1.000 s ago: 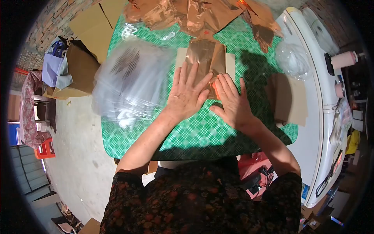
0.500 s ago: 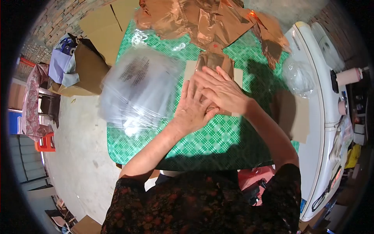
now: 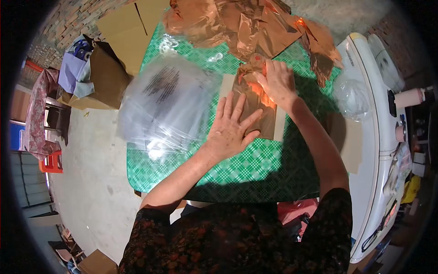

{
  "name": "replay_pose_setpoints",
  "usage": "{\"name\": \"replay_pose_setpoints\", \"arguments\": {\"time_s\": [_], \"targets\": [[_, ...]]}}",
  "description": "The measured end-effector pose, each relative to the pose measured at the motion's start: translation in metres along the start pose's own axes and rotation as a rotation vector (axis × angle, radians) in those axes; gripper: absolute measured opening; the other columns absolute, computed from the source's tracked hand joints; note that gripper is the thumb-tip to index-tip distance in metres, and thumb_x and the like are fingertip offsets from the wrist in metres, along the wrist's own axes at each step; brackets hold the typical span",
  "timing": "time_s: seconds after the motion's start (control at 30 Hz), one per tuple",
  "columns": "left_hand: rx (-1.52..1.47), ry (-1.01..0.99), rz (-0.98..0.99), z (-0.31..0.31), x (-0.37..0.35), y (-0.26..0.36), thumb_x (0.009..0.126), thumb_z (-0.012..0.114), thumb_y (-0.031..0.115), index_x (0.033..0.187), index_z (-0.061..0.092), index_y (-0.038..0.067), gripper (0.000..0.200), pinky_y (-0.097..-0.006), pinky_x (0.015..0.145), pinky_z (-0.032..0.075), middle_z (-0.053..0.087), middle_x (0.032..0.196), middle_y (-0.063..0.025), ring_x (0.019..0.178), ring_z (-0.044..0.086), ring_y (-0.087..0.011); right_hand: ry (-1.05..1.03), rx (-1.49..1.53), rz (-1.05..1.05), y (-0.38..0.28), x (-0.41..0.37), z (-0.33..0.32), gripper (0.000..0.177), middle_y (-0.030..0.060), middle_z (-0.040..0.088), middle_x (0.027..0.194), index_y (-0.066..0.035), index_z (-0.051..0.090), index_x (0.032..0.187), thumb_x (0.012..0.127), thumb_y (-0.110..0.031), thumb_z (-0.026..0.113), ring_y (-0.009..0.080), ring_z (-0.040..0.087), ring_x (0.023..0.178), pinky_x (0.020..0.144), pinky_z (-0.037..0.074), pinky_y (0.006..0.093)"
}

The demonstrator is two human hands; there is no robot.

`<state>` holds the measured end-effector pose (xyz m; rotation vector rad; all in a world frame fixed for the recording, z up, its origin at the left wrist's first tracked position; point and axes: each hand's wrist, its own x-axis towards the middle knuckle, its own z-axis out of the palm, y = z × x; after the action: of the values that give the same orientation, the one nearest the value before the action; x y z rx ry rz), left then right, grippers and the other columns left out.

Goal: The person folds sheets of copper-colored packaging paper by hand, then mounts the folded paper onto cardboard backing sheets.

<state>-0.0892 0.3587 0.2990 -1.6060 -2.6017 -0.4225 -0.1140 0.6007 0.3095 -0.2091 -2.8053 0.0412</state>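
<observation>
A copper-coloured foil bag [image 3: 264,121] lies over a pale cardboard sheet [image 3: 279,130] on the green checked table [image 3: 228,176]. My left hand [image 3: 230,130] rests flat on the bag's lower left part with its fingers spread. Near the bag's top right, my right hand [image 3: 279,82] has its fingers curled round the upper edge of the foil. A stack of clear plastic bags [image 3: 169,107] is to the left of my left hand. Crumpled copper foil bags [image 3: 246,27] lie at the far side of the table.
An open cardboard box [image 3: 105,75] stands on the floor at the left. White rings [image 3: 169,44] lie near the table's far left. At the right are a clear plastic bundle [image 3: 351,96], a cardboard piece [image 3: 349,146] and a white appliance [image 3: 374,182].
My right hand has moved up and right, off my left hand, and its fingers have closed on the foil's top. My left hand stays low on the bag, its fingers now more spread.
</observation>
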Motion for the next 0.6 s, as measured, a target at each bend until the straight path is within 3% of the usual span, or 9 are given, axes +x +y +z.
{"name": "replay_pose_setpoints", "arguments": {"time_s": [0.07,0.27,0.37,0.47,0.6], "targets": [[0.002,0.009,0.003,0.002,0.000,-0.001,0.104,0.040,0.058,0.157,0.039,0.033,0.059,-0.0583,0.126,0.008,0.021,0.166,-0.0235,0.154,0.011,-0.0481,0.127,-0.039,-0.057,-0.005,-0.006,0.007,0.059,0.0153,0.063,0.100,0.000,0.058,0.119,0.091,-0.052,0.067,0.0346,0.059,0.102,0.092,0.045,0.0510],[-0.003,0.005,0.001,0.001,0.000,-0.001,0.104,0.039,0.059,0.158,0.039,0.032,0.061,-0.0578,0.126,0.007,0.021,0.166,-0.0229,0.154,0.009,-0.0477,-0.103,0.037,0.134,-0.016,0.011,0.000,0.060,0.0242,0.068,0.105,0.003,0.058,0.111,0.094,-0.054,0.063,0.0386,0.065,0.099,0.089,0.048,0.0526],[0.004,0.005,0.001,0.003,0.000,-0.001,0.104,0.038,0.060,0.158,0.039,0.032,0.061,-0.0577,0.126,0.006,0.021,0.166,-0.0230,0.155,0.009,-0.0477,-0.370,0.202,0.265,-0.013,0.025,-0.009,0.058,0.0278,0.069,0.105,0.005,0.060,0.110,0.094,-0.050,0.065,0.0366,0.068,0.098,0.086,0.051,0.0477],[0.056,-0.049,-0.003,0.002,0.000,-0.001,0.104,0.037,0.061,0.158,0.038,0.032,0.062,-0.0576,0.126,0.006,0.021,0.166,-0.0232,0.155,0.009,-0.0475,-0.304,0.578,0.118,0.012,0.028,0.004,0.050,0.0212,0.072,0.092,0.000,0.066,0.109,0.091,-0.046,0.066,0.0373,0.070,0.090,0.083,0.052,0.0478],[0.049,-0.046,-0.002,0.000,0.000,-0.001,0.104,0.037,0.061,0.158,0.038,0.033,0.061,-0.0575,0.126,0.005,0.020,0.166,-0.0230,0.155,0.009,-0.0472,-0.427,0.530,0.101,0.029,0.035,0.016,0.045,0.0212,0.070,0.093,-0.001,0.066,0.111,0.092,-0.042,0.064,0.0361,0.069,0.089,0.080,0.052,0.0445]]}}
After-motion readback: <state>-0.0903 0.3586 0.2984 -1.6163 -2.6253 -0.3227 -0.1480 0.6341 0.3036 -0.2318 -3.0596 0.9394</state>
